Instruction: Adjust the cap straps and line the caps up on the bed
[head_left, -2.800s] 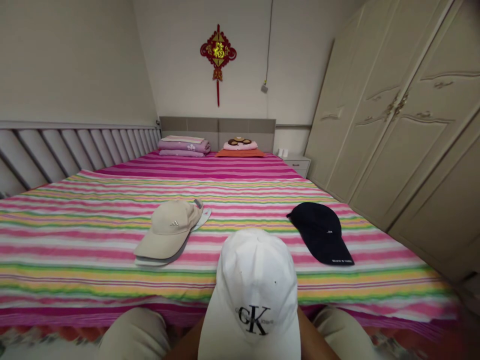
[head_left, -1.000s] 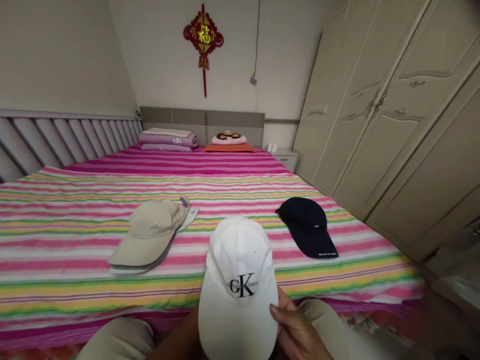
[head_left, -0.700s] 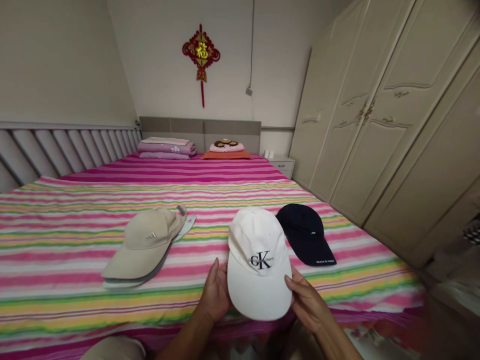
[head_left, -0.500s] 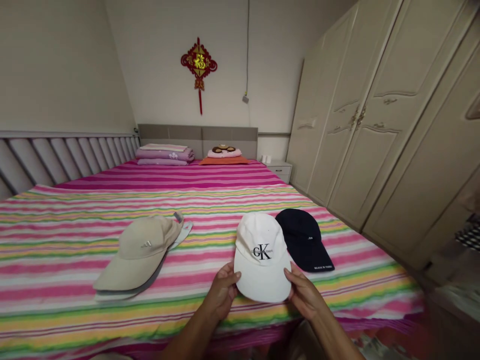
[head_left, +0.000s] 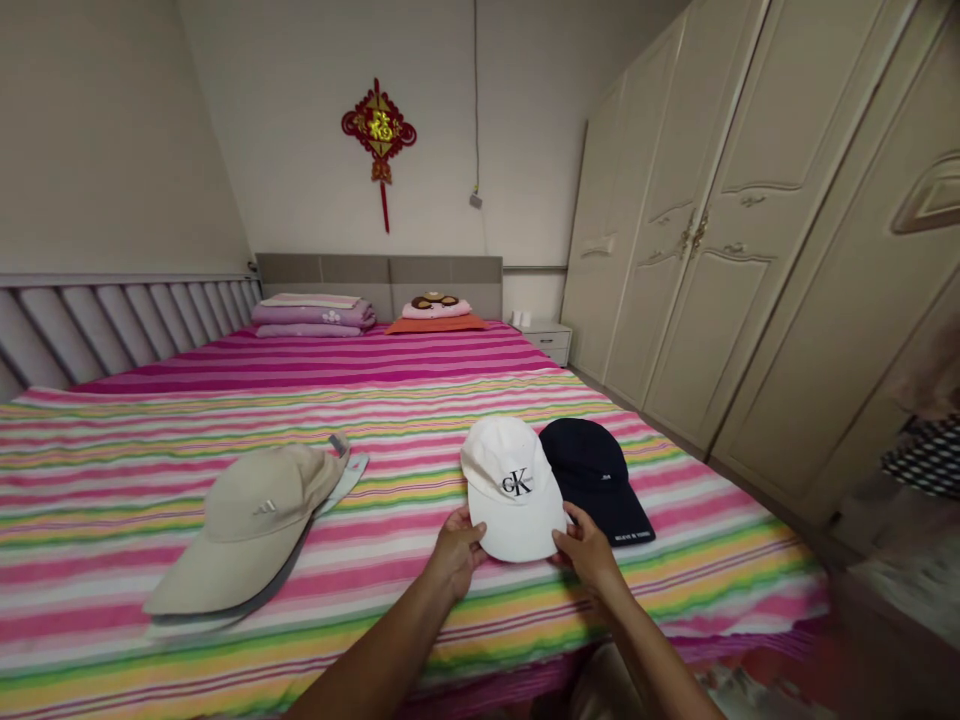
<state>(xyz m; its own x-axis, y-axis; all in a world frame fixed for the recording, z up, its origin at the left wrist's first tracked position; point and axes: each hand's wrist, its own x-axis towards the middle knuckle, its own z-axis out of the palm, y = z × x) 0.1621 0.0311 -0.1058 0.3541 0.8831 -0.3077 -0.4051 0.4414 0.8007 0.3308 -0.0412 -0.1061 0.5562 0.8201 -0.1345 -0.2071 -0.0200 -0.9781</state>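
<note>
A white baseball cap (head_left: 513, 500) with black "CK" lettering is in front of me, its brim toward me. My left hand (head_left: 456, 553) pinches the left edge of the brim, thumb on top. On the right edge, my right hand (head_left: 586, 550) grips the brim the same way. Behind the white cap and to its right is a navy cap (head_left: 596, 475), partly covered by it. Farther left, a beige cap (head_left: 247, 530) rests on the bed, with a paler cap mostly hidden beneath it.
The bed (head_left: 420, 470) has a striped multicolour cover. Folded purple bedding (head_left: 315, 315) and an orange pillow (head_left: 436, 324) lie by the headboard. A slatted rail (head_left: 135, 320) borders the left, a tall wardrobe (head_left: 712, 220) the right. A nightstand (head_left: 546, 340) stands at the back.
The white cap, still in both hands, has moved slightly away from me toward the bed's middle, its brim sitting higher in view. The camera has turned a little to the right.
</note>
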